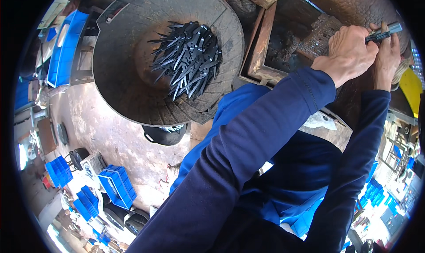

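At the upper right, my left hand (349,51) is closed, knuckles up, against the dark end of a metal piece (384,33). That piece has a shiny, bluish, wide end pointing right; its exact kind is hard to make out. Beside it my right hand (387,58) is closed too, with fingers round the same piece from behind and below. Both hands are over a wooden-framed trough (265,69) with wet, dark sludge (325,33) in it. A thin shiny strip (313,5) lies at the trough's far side.
Left of the trough stands a large round dark pan (119,62) with a heap of black pointed blades (190,58). Below its rim is a smaller black bucket (166,137) with shiny pieces. Blue crates (117,186) stand on the floor at lower left. Something yellow (411,91) is at far right.
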{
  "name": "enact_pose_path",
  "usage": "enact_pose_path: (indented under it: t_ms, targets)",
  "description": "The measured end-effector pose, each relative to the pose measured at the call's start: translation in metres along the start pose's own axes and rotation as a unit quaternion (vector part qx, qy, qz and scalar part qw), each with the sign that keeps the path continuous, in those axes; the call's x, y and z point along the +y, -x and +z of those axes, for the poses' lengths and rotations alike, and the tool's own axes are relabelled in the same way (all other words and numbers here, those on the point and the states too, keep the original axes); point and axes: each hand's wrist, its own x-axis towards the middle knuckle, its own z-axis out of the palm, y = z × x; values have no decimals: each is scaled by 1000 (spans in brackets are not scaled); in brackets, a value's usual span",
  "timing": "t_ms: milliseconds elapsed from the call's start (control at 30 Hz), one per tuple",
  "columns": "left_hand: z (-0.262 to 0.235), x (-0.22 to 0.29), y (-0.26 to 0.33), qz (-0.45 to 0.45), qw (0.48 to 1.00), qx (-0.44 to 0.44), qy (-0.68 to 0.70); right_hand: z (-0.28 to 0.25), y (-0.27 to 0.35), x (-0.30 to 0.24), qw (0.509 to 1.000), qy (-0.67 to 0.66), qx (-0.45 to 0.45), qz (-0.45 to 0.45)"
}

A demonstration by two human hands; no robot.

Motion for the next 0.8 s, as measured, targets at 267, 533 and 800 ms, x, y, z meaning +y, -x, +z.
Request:
enact_pose_path:
  t_ms: [267,533,800]
  targets:
    - [-8,7,4,-2,1000,-4,-22,2,2,-2,1000,0,7,3]
    - [-14,23,13,47,998,15,-26,6,4,-5,1000,9,13,-1]
    - [-22,27,20,88,991,69,-79,9,12,-11,982,167,59,-67]
